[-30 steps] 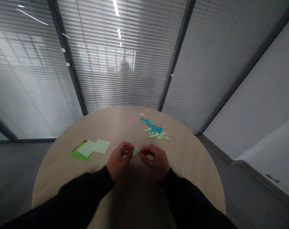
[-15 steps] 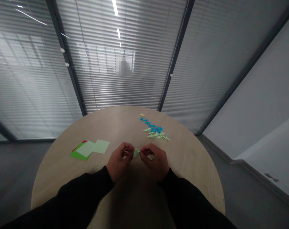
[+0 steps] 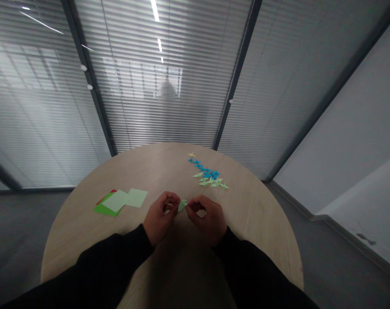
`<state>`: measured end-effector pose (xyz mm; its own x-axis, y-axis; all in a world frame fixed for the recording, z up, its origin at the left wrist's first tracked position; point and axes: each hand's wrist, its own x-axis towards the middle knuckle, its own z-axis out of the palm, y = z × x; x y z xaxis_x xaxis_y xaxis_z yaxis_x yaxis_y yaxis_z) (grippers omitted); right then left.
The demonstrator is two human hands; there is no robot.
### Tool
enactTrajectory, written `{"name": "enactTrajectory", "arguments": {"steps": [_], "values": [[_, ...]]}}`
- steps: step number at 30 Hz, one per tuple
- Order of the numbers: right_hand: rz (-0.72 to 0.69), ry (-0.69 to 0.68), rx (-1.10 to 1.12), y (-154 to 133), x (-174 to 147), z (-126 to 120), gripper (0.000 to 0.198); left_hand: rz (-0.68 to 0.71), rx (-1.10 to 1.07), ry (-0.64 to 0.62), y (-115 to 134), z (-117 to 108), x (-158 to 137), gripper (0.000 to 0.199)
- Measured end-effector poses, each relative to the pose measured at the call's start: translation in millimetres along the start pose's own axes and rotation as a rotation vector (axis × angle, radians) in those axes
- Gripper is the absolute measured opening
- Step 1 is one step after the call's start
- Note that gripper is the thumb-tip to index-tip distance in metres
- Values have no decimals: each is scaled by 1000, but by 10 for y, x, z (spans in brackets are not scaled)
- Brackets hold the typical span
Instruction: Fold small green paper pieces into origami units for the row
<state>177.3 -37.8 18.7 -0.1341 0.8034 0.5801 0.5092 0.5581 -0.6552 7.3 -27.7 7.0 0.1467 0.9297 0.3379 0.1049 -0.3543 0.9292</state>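
Between my two hands is a small folded piece of pale green paper, held just above the near middle of the round table. My left hand pinches its left side between thumb and fingers. From the other side, my right hand is closed in a pinch on the paper's right edge. The fingertips hide part of the folds. Beyond my right hand lies a group of folded paper cranes: pale green ones nearest, blue ones behind them, and one yellow one farthest away.
On the left of the wooden table lie flat paper sheets: two pale green squares, a bright green sheet and a red one mostly covered. Glass panels with blinds stand behind the table; a white wall is at the right.
My right hand has shifted slightly to the left, closer to my left hand. The folded paper has tilted a little between the fingers. The sheets and cranes have stayed put.
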Motion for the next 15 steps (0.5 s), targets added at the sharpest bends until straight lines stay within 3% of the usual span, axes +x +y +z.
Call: {"name": "enactTrajectory", "arguments": {"steps": [7, 15], "values": [[26, 5, 55, 9, -2, 6, 5, -16, -7, 5, 39, 15, 1, 12], [204, -64, 234, 86, -5, 48, 11, -28, -11, -5, 16, 10, -2, 14]]}}
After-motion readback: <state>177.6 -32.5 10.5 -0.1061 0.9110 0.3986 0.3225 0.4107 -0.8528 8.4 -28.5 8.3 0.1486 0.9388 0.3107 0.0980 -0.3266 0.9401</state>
